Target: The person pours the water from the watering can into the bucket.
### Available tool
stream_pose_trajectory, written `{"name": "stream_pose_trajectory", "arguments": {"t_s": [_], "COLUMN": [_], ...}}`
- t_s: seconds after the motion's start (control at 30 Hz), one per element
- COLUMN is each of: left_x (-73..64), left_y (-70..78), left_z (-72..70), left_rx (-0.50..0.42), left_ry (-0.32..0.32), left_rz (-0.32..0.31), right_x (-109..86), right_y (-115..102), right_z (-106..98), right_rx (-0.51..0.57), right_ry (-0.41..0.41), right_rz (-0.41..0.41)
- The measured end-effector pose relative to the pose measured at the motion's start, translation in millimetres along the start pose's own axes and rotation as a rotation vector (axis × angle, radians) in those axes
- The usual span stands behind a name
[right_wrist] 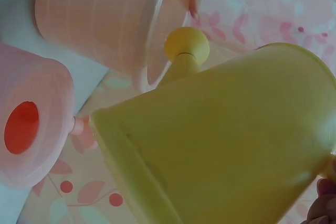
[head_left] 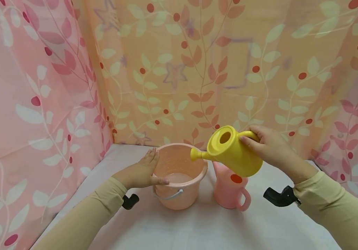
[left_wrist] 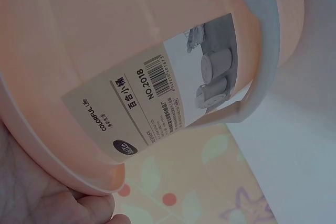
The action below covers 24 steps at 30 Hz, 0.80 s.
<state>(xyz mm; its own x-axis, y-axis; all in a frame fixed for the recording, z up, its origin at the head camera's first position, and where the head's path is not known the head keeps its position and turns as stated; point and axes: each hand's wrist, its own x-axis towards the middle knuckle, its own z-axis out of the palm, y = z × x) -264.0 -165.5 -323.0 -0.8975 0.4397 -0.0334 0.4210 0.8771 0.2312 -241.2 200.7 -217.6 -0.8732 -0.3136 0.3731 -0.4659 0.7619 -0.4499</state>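
Observation:
My right hand point(head_left: 274, 147) grips the handle of a yellow watering can point(head_left: 244, 156), holding it in the air. The can tilts left, its spout end over the right part of a peach bucket point(head_left: 179, 199). The bucket stands upright on the table, a pale handle hanging at its front. My left hand point(head_left: 141, 172) holds the bucket's left rim, thumb over the near edge and fingers along the side. In the left wrist view a printed label point(left_wrist: 152, 87) shows on the bucket. No stream from the spout is discernible.
A pink watering can point(head_left: 229, 191) with a red opening stands right of the bucket, below the yellow can. White cloth covers the table point(head_left: 179, 232). Leaf-patterned curtains point(head_left: 172, 69) hang behind and at both sides. Black wrist mounts point(head_left: 280, 197) protrude from both sleeves.

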Motion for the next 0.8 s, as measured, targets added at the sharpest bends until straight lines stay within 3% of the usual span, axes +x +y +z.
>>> {"name": "stream_pose_trajectory", "arguments": {"t_s": [0.8], "left_x": [-0.5], "left_y": [1.0], "left_z": [-1.3], "left_rx": [-0.004], "left_ry": [-0.005], "left_rz": [0.001], "right_x": [3.0], "right_y": [-1.9], "right_z": [0.6], "right_rx": [-0.036], "right_ry": [-0.017], "right_rz": [-0.022]}}
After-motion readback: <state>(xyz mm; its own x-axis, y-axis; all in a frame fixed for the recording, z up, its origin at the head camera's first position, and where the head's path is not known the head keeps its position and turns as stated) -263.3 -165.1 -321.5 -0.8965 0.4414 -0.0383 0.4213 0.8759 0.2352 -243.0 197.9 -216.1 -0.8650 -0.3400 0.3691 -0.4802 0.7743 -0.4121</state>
